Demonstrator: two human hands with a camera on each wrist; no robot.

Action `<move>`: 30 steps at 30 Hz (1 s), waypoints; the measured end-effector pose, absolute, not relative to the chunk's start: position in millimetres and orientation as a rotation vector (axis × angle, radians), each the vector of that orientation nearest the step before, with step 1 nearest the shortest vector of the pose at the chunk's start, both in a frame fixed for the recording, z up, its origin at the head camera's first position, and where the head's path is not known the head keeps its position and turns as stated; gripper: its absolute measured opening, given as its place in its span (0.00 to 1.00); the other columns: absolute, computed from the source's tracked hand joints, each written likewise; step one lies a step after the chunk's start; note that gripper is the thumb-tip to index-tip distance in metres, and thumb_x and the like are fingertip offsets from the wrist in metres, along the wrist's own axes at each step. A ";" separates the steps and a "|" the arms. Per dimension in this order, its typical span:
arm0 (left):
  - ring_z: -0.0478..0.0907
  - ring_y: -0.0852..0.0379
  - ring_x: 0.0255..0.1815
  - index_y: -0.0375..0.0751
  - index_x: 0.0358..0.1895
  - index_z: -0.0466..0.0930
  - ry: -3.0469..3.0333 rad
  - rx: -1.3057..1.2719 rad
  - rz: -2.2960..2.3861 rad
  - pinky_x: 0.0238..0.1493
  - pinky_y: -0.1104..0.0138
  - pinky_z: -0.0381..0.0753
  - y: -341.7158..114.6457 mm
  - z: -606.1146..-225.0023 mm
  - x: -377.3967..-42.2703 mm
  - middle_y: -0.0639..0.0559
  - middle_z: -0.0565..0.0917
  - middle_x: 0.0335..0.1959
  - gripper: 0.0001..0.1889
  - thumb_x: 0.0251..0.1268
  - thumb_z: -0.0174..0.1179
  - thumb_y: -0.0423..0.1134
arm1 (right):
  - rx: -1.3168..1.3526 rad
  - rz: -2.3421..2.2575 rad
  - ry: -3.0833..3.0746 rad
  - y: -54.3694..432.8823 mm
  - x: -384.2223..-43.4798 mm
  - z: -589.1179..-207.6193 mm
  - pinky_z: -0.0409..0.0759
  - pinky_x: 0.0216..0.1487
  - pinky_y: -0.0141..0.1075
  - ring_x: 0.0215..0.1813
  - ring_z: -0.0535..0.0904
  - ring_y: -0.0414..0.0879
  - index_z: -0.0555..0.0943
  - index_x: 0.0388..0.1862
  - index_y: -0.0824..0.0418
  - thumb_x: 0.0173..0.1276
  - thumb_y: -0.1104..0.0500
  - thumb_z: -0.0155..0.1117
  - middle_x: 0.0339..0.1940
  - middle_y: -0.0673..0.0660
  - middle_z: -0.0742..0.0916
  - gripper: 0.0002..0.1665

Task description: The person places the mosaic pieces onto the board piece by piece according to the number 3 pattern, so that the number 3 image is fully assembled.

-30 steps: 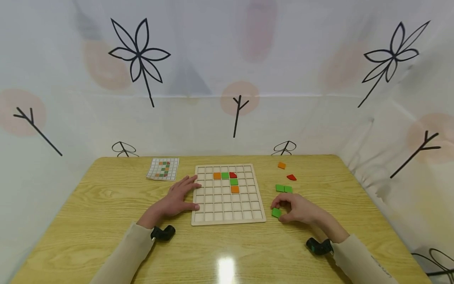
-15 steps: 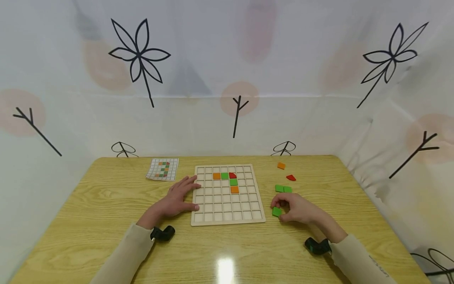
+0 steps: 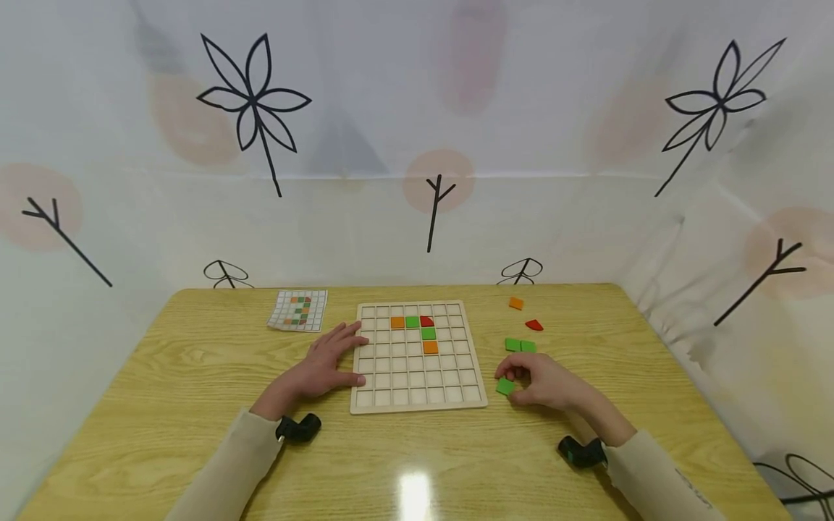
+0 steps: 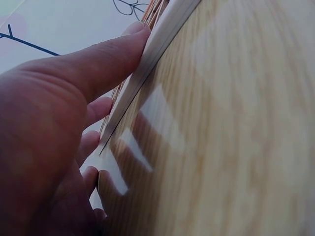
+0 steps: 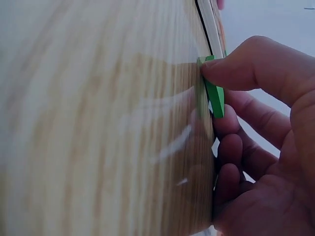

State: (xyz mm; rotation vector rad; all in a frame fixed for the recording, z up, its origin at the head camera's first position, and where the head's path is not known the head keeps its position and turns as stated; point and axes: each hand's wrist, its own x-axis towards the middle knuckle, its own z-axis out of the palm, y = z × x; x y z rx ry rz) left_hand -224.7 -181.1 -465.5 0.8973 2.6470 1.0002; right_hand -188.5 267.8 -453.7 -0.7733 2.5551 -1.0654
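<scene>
A wooden grid board [image 3: 391, 378] lies mid-table, with orange, green and red tiles set in some of its upper squares. My left hand [image 3: 319, 367] rests at the board's left edge, fingers spread and thumb [image 4: 118, 54] against the rim. To the right of the board, my right hand [image 3: 550, 383] pinches a square green tile [image 3: 504, 387] between thumb and fingers. In the right wrist view the green tile [image 5: 215, 98] tilts up from the tabletop, with the thumb on its near face and the other fingers curled below.
Beyond the right hand lie two green tiles [image 3: 513, 344] side by side, a red rounded tile [image 3: 534, 325] and an orange tile [image 3: 516, 304]. A printed grid card [image 3: 319, 312] with a coloured pattern lies at the back left. A patterned cloth hangs behind the table.
The green tile at the right hand has shifted slightly and turned, and the right hand has edged a little to the left. The left hand keeps its place on the board.
</scene>
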 end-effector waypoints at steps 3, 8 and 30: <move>0.38 0.38 0.80 0.43 0.71 0.69 2.650 0.905 1.003 0.70 0.35 0.39 -181.3 -465.9 -224.6 0.44 0.51 0.81 0.35 0.64 0.67 0.53 | -0.776 -1.056 2.561 266.8 -188.7 -452.6 0.73 0.39 0.33 0.38 0.72 0.43 0.82 0.47 0.56 0.54 0.67 0.71 0.36 0.50 0.79 0.21; 0.38 0.39 0.80 0.43 0.71 0.69 2.654 0.899 1.003 0.70 0.36 0.39 -181.8 -467.2 -224.9 0.45 0.51 0.81 0.35 0.64 0.67 0.53 | -0.777 -1.059 2.551 266.6 -188.5 -451.0 0.72 0.39 0.33 0.38 0.71 0.44 0.81 0.48 0.57 0.54 0.67 0.70 0.36 0.51 0.79 0.20; 0.37 0.40 0.81 0.45 0.71 0.68 2.644 0.864 0.990 0.70 0.36 0.38 -180.3 -465.2 -226.0 0.47 0.50 0.81 0.35 0.64 0.67 0.52 | -0.833 -1.058 2.594 267.3 -189.1 -451.4 0.74 0.40 0.33 0.39 0.72 0.42 0.82 0.48 0.56 0.54 0.69 0.66 0.38 0.49 0.80 0.21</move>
